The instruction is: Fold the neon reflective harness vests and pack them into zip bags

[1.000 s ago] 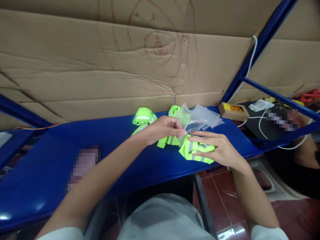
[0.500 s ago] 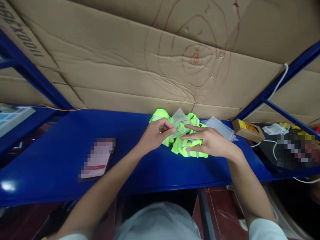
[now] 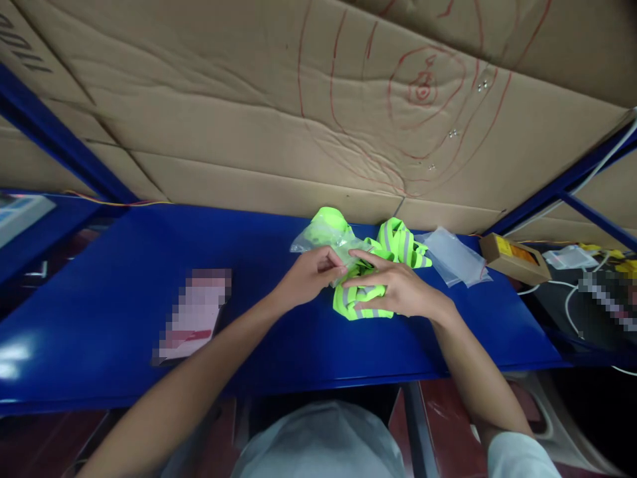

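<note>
Lying on the blue worktop (image 3: 279, 345) under the R hand (image 3: 371, 282), the folded hi-vis bundle (image 3: 361, 305), yellow-green w/ grey reflective strips, looked soft, light & not fragile; prob. springy enough to unroll if let go. Best hold, I'd judge: whole bundle, fingers across the top, thumb opp., so no loose fold slipped out. The clear plastic bag (image 3: 316, 240) seemed thin, limp & slippery, likely to crease or cling, so a pinch at the rim would suit it best.

L hand (image 3: 331, 269) was closed narrow, thumb to forefinger, pinching the bag's near end; the rest of the bag lay over a second hi-vis bundle (image 3: 328, 216) behind. R hand was spread wide, fingers pointing left across the near bundle, forefinger up by the bag; thumb hidden, so can't tell its grip. L forearm slanted in from lower L, R forearm from lower R, wrists close tog.

Third hi-vis bundle (image 3: 398, 240) sat just behind the R hand, then spare clear bags (image 3: 455, 255) & a small cardboard box (image 3: 515, 260) further R.
</note>
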`<state>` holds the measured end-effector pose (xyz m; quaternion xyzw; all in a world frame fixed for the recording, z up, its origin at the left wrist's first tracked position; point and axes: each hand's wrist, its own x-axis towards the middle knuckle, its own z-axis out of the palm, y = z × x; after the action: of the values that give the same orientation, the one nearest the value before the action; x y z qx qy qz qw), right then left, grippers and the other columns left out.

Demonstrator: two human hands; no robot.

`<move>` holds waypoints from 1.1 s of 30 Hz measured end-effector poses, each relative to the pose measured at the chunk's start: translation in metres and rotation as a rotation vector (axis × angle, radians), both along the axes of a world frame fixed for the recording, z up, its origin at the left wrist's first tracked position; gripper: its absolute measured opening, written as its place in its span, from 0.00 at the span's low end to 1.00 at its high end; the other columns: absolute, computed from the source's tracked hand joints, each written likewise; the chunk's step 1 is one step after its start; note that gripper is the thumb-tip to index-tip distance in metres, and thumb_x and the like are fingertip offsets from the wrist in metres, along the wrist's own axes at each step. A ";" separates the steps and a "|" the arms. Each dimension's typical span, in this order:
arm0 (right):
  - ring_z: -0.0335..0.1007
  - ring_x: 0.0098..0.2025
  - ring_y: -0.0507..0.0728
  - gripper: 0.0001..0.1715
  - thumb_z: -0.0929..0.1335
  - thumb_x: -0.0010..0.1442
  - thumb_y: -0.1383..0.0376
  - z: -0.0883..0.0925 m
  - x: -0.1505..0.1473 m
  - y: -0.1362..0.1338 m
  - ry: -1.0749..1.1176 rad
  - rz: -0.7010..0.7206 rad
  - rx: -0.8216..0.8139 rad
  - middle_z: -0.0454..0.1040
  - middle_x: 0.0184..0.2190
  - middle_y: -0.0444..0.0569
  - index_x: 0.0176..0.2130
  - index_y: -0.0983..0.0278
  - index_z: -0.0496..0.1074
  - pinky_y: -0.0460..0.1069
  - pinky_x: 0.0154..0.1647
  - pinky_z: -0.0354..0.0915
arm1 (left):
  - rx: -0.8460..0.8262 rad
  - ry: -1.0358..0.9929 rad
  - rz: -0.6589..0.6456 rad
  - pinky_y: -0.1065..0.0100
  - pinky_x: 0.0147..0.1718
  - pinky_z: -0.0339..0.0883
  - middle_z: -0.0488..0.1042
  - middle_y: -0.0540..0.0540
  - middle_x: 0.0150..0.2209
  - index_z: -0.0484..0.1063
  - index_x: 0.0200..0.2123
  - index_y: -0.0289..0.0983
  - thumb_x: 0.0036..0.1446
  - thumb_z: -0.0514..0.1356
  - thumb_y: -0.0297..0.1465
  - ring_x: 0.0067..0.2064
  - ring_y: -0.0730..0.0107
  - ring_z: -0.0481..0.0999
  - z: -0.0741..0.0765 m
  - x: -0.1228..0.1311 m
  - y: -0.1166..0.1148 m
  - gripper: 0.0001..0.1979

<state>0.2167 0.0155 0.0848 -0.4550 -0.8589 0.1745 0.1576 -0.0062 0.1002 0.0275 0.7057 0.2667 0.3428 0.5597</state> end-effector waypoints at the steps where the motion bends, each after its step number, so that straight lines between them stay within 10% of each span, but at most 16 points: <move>1: 0.68 0.68 0.65 0.25 0.75 0.62 0.53 -0.003 0.001 0.001 -0.012 -0.006 0.004 0.55 0.75 0.45 0.58 0.47 0.78 0.58 0.67 0.67 | -0.052 -0.012 -0.008 0.72 0.27 0.64 0.72 0.52 0.26 0.69 0.33 0.36 0.59 0.66 0.39 0.27 0.74 0.72 -0.002 0.000 0.001 0.13; 16: 0.71 0.65 0.63 0.23 0.74 0.64 0.52 -0.023 -0.001 -0.010 0.082 0.001 0.012 0.55 0.75 0.43 0.58 0.47 0.78 0.54 0.59 0.74 | -0.125 0.008 0.088 0.72 0.20 0.63 0.72 0.51 0.27 0.72 0.36 0.36 0.61 0.63 0.38 0.22 0.76 0.68 0.010 -0.008 -0.009 0.10; 20: 0.74 0.62 0.63 0.22 0.74 0.63 0.55 -0.031 -0.008 -0.012 -0.007 -0.045 0.032 0.55 0.74 0.44 0.57 0.46 0.78 0.52 0.50 0.77 | 0.122 0.221 0.047 0.72 0.26 0.60 0.74 0.51 0.28 0.73 0.35 0.37 0.64 0.60 0.35 0.26 0.74 0.69 0.013 -0.009 -0.017 0.07; 27: 0.71 0.63 0.62 0.22 0.75 0.62 0.53 -0.040 -0.012 -0.010 0.113 -0.050 -0.044 0.66 0.66 0.49 0.56 0.49 0.79 0.57 0.64 0.70 | 0.500 0.542 0.255 0.68 0.31 0.56 0.77 0.46 0.38 0.69 0.41 0.38 0.69 0.53 0.31 0.32 0.67 0.73 -0.006 -0.004 -0.019 0.06; 33: 0.70 0.65 0.66 0.22 0.74 0.63 0.52 -0.038 -0.011 -0.011 -0.043 -0.113 -0.010 0.57 0.73 0.45 0.56 0.47 0.79 0.55 0.53 0.76 | 0.439 0.422 0.058 0.69 0.32 0.56 0.77 0.50 0.33 0.71 0.42 0.38 0.70 0.55 0.33 0.31 0.69 0.73 0.002 -0.013 -0.006 0.07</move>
<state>0.2059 0.0044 0.0471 -0.5071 -0.8342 0.1596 0.1463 -0.0194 0.0938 0.0293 0.8575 0.3166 0.2538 0.3162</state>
